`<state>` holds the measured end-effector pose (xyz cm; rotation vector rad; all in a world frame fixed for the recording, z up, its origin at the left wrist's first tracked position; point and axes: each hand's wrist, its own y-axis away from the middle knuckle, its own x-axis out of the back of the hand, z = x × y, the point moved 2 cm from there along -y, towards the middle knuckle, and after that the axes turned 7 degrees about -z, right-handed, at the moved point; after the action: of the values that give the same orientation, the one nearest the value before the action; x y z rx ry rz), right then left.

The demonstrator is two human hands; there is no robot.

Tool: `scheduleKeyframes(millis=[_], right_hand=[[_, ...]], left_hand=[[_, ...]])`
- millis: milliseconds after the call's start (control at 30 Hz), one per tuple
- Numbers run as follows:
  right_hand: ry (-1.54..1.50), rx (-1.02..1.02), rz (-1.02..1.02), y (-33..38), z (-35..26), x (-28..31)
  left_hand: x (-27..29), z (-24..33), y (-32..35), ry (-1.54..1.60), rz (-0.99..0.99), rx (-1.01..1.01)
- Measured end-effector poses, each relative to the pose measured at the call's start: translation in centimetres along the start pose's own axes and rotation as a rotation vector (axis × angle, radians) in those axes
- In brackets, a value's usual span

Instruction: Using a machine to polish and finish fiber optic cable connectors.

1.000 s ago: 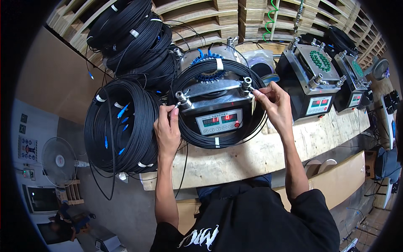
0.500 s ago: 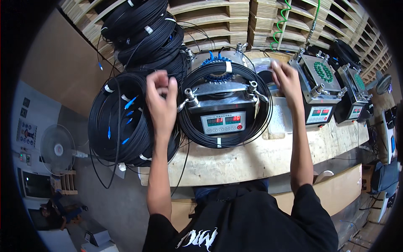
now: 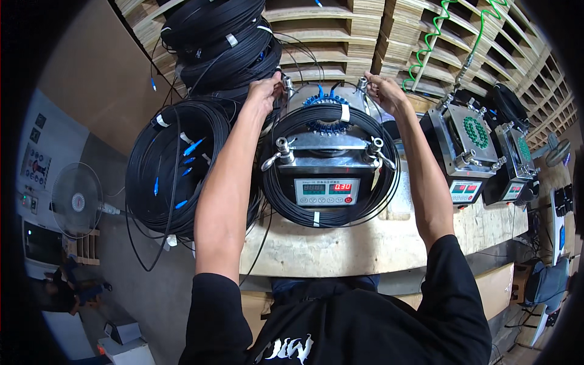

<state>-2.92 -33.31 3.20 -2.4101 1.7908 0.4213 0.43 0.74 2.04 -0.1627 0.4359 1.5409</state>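
Note:
In front of me stands a fibre polishing machine (image 3: 327, 193) with a metal top and a lit control panel. A coil of thin black cable (image 3: 286, 210) loops around its front, tied with white tape. Blue connectors (image 3: 328, 126) form a ring on top. My left hand (image 3: 264, 96) closes its fingers at the back-left clamp knob (image 3: 288, 83). At the opposite rear corner, my right hand (image 3: 385, 95) has its fingers curled at the back-right clamp knob (image 3: 363, 84). The front-left clamp (image 3: 281, 149) and front-right clamp (image 3: 378, 149) have nobody's hand on them.
More black cable coils (image 3: 222, 48) are stacked at the left, one with blue-tipped ends (image 3: 193, 147). Two similar machines with green connectors (image 3: 476, 132) stand right on the wooden table (image 3: 304, 255). Wooden pallets (image 3: 350, 36) and a green coiled hose (image 3: 427, 39) are behind.
Both hands have moved from beside the machine to its rear clamp knobs, the left forward and right, the right inward. The panel's displayed digits have changed. The view has shifted slightly.

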Motion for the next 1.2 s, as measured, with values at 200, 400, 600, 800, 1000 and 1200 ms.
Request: scheduleKeyframes(millis=[200, 400, 600, 800, 1000, 1200], right_hand=[[0.077, 0.072, 0.083, -0.1, -0.1, -0.3], [0.310, 0.297, 0.353, 9.9, -1.0, 0.5], [0.732, 0.643, 0.596, 25.3, 5.5, -9.8], [0.676, 0.269, 0.458, 33.3, 15.7, -16.7], [0.751, 0.185, 0.372, 35.1, 18.2, -16.9], [1.267, 0.024, 0.213, 32.1, 15.9, -18.0]], left_hand=[[0.3, 1.3, 0.0, -0.020, 0.009, 0.023], [-2.1, 2.7, 9.9, -0.288, -0.025, -0.126], [-0.2, -0.5, 20.6, -0.334, -0.158, -0.269], [1.8, -4.0, 22.5, -0.273, -0.130, -0.455], [2.3, -4.7, 21.9, -0.198, -0.173, -0.448], [2.2, -4.6, 22.5, -0.225, -0.142, -0.451]])
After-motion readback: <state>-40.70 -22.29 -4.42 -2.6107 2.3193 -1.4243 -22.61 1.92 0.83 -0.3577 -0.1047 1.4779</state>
